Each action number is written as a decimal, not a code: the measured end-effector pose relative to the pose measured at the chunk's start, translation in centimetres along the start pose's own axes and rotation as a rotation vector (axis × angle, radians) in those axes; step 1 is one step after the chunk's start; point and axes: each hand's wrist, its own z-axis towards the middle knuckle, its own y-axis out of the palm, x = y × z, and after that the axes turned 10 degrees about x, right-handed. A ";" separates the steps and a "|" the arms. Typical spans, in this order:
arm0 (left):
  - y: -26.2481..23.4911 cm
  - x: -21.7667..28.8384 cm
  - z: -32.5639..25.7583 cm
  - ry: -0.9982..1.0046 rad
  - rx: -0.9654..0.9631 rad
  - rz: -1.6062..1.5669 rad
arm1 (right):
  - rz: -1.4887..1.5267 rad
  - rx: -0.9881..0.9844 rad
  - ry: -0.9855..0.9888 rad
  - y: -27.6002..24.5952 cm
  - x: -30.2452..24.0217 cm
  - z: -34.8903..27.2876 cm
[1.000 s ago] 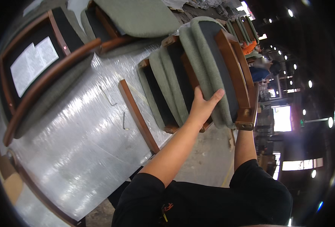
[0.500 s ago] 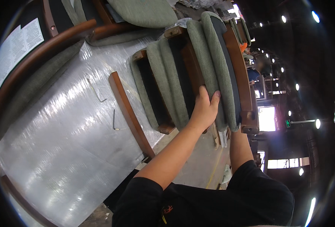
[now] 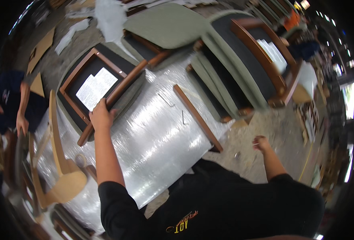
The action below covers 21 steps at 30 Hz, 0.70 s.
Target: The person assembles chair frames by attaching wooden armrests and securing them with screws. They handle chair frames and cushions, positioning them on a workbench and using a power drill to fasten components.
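Note:
On the left, my left hand [image 3: 101, 116] is closed round the brown wooden rail [image 3: 123, 88] of an upturned chair seat. That seat has dark underside fabric, a grey-green padded edge and a printed white sheet [image 3: 97, 88] on it. Over the floor to the right, my right hand [image 3: 260, 143] hangs free, its fingers loosely bent and apart, somewhat blurred, with nothing seen in them. Beyond it leans a stack of grey-green padded seats [image 3: 221, 84] with brown wooden frames; the outermost seat frame [image 3: 261, 52] also carries printed sheets.
Shiny film covers the table [image 3: 145, 152]. On it lie a loose wooden bar [image 3: 197, 118] and two hex keys [image 3: 183, 117]. Another padded seat [image 3: 167, 26] lies at the far side. At left are a pale curved wooden part [image 3: 67, 186] and a co-worker's hand [image 3: 22, 124].
My left hand has left the stacked seats and moved left onto the upturned seat's rail. My right hand has come away from behind the stack. The view has swung left.

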 end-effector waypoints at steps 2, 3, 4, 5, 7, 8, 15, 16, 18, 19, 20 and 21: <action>-1.2 -0.3 -0.6 0.028 0.128 -0.143 | -0.334 -0.224 -0.014 4.8 3.3 -5.3; -2.4 -0.3 -1.3 0.050 0.112 -0.143 | -0.472 -0.305 -0.042 7.0 3.1 -8.4; -3.8 -0.4 -2.0 0.102 0.098 -0.134 | -0.544 -0.448 -0.090 8.2 1.1 -11.5; -4.9 -1.0 -4.7 0.120 0.070 -0.100 | -0.633 -0.549 -0.128 9.6 -0.6 -14.7; -6.5 -1.4 -9.4 0.206 0.017 -0.135 | -0.455 -0.513 -0.269 14.0 -7.2 -17.8; -6.4 -1.1 -10.4 0.272 0.051 -0.207 | -0.340 -0.425 -0.426 18.0 -11.6 -17.3; 2.2 1.2 -32.9 0.394 -0.248 -0.358 | -0.760 -0.149 -0.986 36.6 -22.1 -15.1; 3.3 1.5 -34.3 0.350 -0.397 -0.289 | -0.792 -0.098 -0.946 38.7 -22.2 -15.0; 4.5 1.4 -36.3 0.356 -0.243 -0.359 | -0.866 -0.001 -0.864 41.9 -21.9 -15.0; 4.8 1.3 -36.7 0.345 -0.201 -0.375 | -0.831 0.065 -0.855 42.8 -21.7 -15.0; 4.9 1.3 -36.9 0.340 -0.190 -0.393 | -0.880 0.024 -0.871 43.4 -21.6 -15.2; 4.9 1.2 -36.8 0.346 -0.180 -0.410 | -0.927 -0.017 -0.885 43.7 -21.6 -15.5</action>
